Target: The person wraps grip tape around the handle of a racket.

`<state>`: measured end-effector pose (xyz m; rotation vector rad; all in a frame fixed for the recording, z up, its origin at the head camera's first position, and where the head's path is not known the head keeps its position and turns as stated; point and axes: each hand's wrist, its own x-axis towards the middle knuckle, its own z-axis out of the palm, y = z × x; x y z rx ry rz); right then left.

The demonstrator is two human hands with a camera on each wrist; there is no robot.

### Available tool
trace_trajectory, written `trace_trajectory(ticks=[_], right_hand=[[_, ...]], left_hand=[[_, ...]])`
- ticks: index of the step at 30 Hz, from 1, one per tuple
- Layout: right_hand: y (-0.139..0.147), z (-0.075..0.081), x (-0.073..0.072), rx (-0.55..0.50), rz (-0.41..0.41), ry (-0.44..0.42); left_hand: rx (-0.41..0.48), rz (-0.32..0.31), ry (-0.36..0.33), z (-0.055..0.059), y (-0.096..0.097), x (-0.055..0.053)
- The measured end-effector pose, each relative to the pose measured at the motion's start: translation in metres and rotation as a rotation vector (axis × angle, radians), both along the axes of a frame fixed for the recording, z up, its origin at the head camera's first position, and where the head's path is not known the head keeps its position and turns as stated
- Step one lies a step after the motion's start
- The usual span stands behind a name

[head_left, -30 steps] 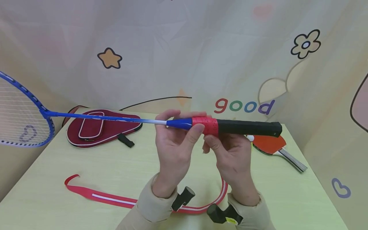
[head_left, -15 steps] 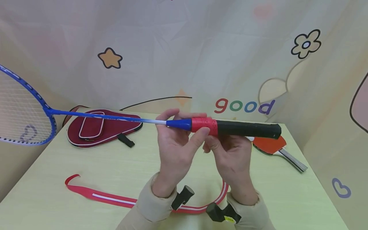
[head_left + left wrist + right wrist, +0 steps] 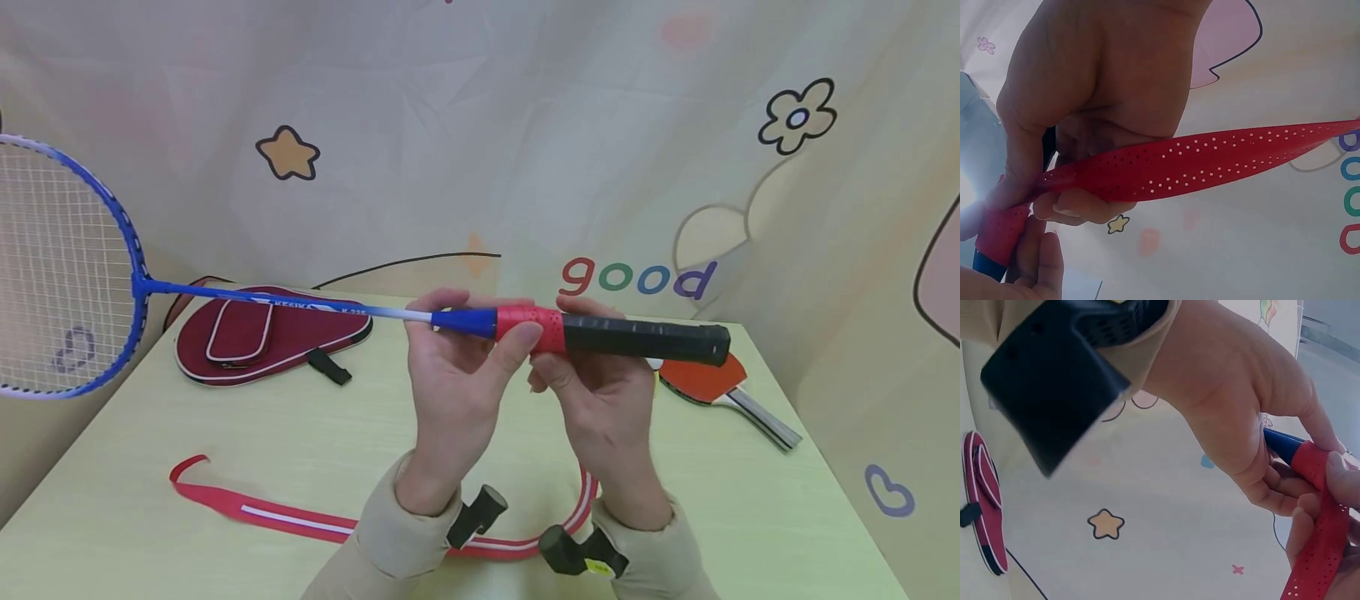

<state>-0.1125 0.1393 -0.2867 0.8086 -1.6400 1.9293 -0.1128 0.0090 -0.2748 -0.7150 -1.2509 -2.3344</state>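
Note:
A blue and white badminton racket (image 3: pixel 465 322) lies level in the air over the table, its strung head at the far left and its black handle to the right. Perforated red grip tape (image 3: pixel 555 327) is wrapped around the handle next to the blue cone. My left hand (image 3: pixel 453 396) grips the racket there, thumb on the wrapped tape. Close beside it, my right hand (image 3: pixel 611 417) pinches the tape below the handle. A loose length of tape (image 3: pixel 1210 157) trails from the right fingers in the left wrist view. The right wrist view shows both hands meeting at the wrap.
On the table (image 3: pixel 300 433), a maroon racket case (image 3: pixel 300 342) lies at the back left, with a black strap end (image 3: pixel 328 367). A red table tennis bat (image 3: pixel 701 379) lies at the right, partly behind the right hand. Red and white striped tape (image 3: pixel 285 518) curves across the front.
The racket has rolled about its length, so its strings and shaft lettering show more. Its head now shows more fully. A right finger now shows above the handle.

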Motion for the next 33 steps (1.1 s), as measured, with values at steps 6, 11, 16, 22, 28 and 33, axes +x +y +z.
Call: trace_trajectory(ticks=[6, 11, 16, 22, 28, 33], right_hand=[[-0.0021, -0.0011, -0.0009, -0.051, 0.019, 0.001], [-0.0008, 0.0004, 0.0006, -0.046, -0.014, 0.009], [0.0008, 0.0015, 0.0029, -0.032, -0.019, -0.018], [0.0029, 0.0015, 0.0009, 0.014, 0.014, -0.008], [0.0046, 0.0009, -0.0001, 0.001, 0.032, -0.005], [0.0051, 0.0007, -0.0016, -0.041, 0.056, -0.016]], left_hand=[[0.019, -0.043, -0.022, 0.0010, -0.0007, 0.0020], [0.009, -0.088, 0.059, 0.0026, 0.0000, 0.0016], [0.030, -0.131, 0.174, 0.0031, 0.0014, -0.0010], [0.011, -0.098, 0.195, 0.0022, 0.0007, -0.0010], [0.007, -0.060, 0.177, 0.0011, 0.0022, -0.0006], [0.008, -0.046, 0.154, -0.0001, 0.0036, -0.0011]])
